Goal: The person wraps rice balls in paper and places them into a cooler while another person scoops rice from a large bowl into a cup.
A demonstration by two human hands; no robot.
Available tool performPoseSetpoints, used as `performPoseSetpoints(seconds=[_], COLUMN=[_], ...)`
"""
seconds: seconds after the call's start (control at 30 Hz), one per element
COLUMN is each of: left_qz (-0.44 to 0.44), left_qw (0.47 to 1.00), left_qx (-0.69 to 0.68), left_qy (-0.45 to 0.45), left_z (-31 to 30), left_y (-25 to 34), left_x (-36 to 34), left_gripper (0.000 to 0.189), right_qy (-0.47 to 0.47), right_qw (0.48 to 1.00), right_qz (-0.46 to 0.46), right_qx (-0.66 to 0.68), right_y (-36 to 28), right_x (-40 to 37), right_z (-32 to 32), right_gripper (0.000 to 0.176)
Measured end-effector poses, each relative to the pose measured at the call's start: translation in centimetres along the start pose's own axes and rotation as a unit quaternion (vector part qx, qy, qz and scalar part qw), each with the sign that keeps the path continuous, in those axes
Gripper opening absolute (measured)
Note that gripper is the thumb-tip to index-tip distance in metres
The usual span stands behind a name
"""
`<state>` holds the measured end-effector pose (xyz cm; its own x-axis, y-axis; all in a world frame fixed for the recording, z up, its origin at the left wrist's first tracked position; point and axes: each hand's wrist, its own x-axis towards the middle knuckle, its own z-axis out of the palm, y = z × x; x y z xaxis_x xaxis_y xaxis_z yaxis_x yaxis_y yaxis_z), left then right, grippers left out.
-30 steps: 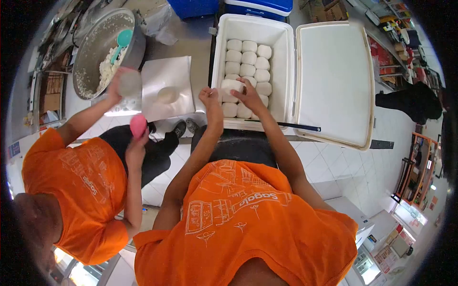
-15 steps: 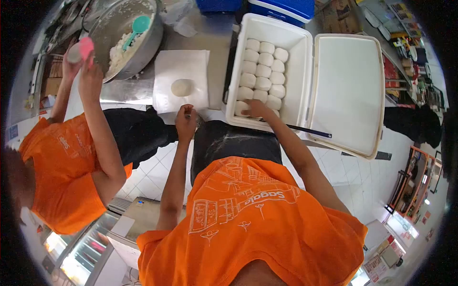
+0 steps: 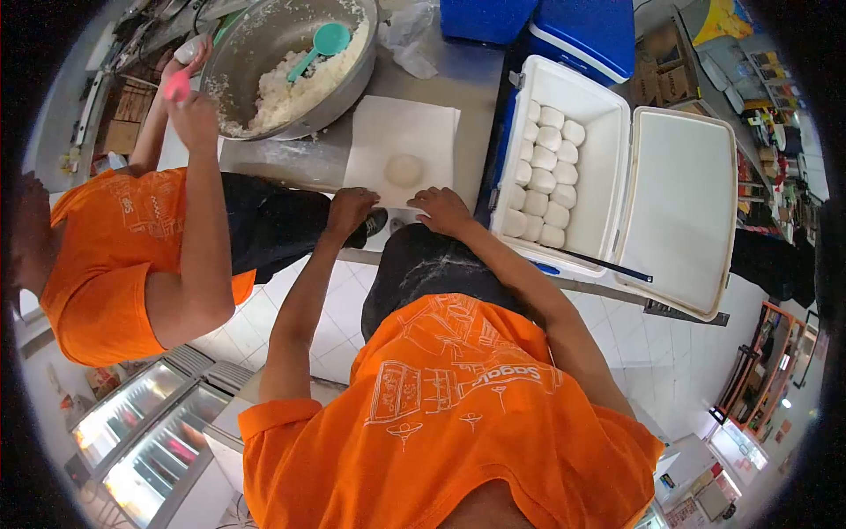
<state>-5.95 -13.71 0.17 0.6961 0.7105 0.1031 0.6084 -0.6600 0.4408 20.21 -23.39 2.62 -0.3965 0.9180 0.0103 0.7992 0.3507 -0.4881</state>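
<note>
A white sheet (image 3: 379, 145) lies on the steel table, with a round, flattened white dough ball (image 3: 404, 170) near its front edge. The dough looks dimmer and hazy, as if a thin layer covers it. My left hand (image 3: 352, 212) is closed at the sheet's near left corner, fingers bunched on the edge. At the near right corner, my right hand (image 3: 442, 210) has its fingertips and thumb pinched on the edge. Right of the sheet, an open white cooler box (image 3: 604, 132) holds rows of similar white dough balls (image 3: 542, 181).
A large metal pot (image 3: 352, 93) of white crumbly mass, with a teal scoop (image 3: 330, 40) in it, stands at back left. A co-worker's hands (image 3: 189, 84) hold a pink item at left. The cooler's lid (image 3: 679, 212) hangs open right. Blue coolers (image 3: 582, 40) stand behind.
My right hand has left the dough balls in the cooler and come to the sheet's near right corner. My left hand has settled on the left corner. The dough now looks hazier. The view has shifted.
</note>
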Motion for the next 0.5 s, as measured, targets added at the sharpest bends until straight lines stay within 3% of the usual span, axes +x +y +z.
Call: performPoseSetpoints(seconds=[0.07,0.13,0.2,0.23,0.27,0.33,0.43,0.5], left_qz=[0.000,0.032,0.015,-0.012,-0.014,0.059,0.067,0.063], left_qw=[0.999,0.998,0.998,0.997,0.997,0.995,0.991,0.989], left_qx=[-0.029,-0.059,-0.015,0.000,-0.004,-0.080,-0.114,-0.133], left_qy=[-0.033,0.020,-0.058,-0.078,-0.079,0.015,-0.015,-0.030], left_z=[-1.8,-2.2,-2.7,-2.6,-2.5,-2.5,-1.4,-0.6], left_y=[0.6,0.2,-0.1,0.2,0.5,1.3,1.3,1.1], left_x=[0.8,1.1,1.5,1.6,1.5,1.6,1.8,2.1], left_gripper=[0.010,0.009,0.013,0.017,0.017,0.022,0.022,0.022], right_qy=[0.003,0.002,0.105,0.100,0.106,0.109,0.120,0.144], right_qw=[0.999,0.998,0.982,0.983,0.974,0.963,0.945,0.949], right_qz=[0.034,0.068,0.121,0.121,0.153,0.186,0.229,0.209], right_qx=[0.000,-0.002,0.095,0.094,0.128,0.162,0.199,0.186], right_y=[-0.9,-0.7,0.3,-0.4,-1.2,-2.4,-2.9,-2.7], right_x=[0.8,1.1,1.4,1.6,1.7,1.9,2.0,2.0], right_z=[0.0,1.3,3.7,3.2,2.6,2.0,2.1,2.1], right_gripper=[0.028,0.028,0.021,0.021,0.017,0.013,0.011,0.011])
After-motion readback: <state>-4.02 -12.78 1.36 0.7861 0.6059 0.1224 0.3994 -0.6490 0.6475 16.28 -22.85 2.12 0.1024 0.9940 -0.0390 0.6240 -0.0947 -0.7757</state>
